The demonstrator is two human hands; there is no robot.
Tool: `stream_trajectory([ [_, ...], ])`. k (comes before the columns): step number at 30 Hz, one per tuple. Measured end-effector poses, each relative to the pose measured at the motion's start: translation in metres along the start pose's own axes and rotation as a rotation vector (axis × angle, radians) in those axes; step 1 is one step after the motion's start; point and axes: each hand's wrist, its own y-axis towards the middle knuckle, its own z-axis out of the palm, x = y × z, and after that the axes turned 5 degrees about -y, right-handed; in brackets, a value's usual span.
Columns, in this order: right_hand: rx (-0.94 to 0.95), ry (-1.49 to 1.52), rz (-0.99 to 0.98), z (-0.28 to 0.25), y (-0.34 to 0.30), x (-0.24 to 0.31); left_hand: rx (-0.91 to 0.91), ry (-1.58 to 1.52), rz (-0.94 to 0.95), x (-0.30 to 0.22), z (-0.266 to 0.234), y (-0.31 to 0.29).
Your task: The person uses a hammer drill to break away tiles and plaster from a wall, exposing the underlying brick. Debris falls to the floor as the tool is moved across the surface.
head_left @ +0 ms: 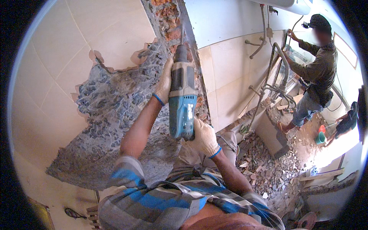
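A blue and grey rotary hammer drill (181, 100) points up at the wall, its bit at the edge of exposed red brick (168, 19). My left hand (165, 82), in a cream glove with a blue cuff, grips the drill's front body. My right hand (205, 138), gloved the same way, is closed around the rear handle. Left of the drill, the cream wall tiles (76, 42) are broken away, showing rough grey mortar (111, 111).
Tile rubble (264, 168) covers the floor at lower right. Exposed metal pipes (274, 82) run along the tiled wall. Another person (316, 73) in dark clothes stands at the far right, reaching up to the wall. A green cup (320, 138) sits on the floor.
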Motion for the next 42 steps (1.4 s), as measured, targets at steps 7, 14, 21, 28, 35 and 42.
stream_trajectory([
  [7, 0.066, -0.04, -0.019, 0.003, -0.047, -0.024, 0.027, -0.189, -0.173, 0.05, -0.015, -0.043],
  [14, 0.131, -0.121, -0.062, 0.004, -0.04, -0.038, -0.008, -0.28, -0.13, 0.051, -0.014, -0.05],
  [21, 0.042, -0.085, -0.127, -0.012, -0.007, -0.035, 0.071, -0.18, -0.049, 0.026, -0.013, -0.015],
  [28, 0.042, -0.123, -0.106, -0.017, 0.011, -0.033, 0.096, -0.231, -0.014, 0.008, -0.005, -0.005],
  [35, 0.0, -0.08, -0.087, -0.01, -0.022, -0.033, 0.049, -0.166, -0.038, 0.025, 0.002, -0.027],
  [42, 0.061, -0.058, -0.072, 0.0, -0.058, -0.046, 0.033, -0.315, -0.144, 0.067, -0.003, -0.055],
])
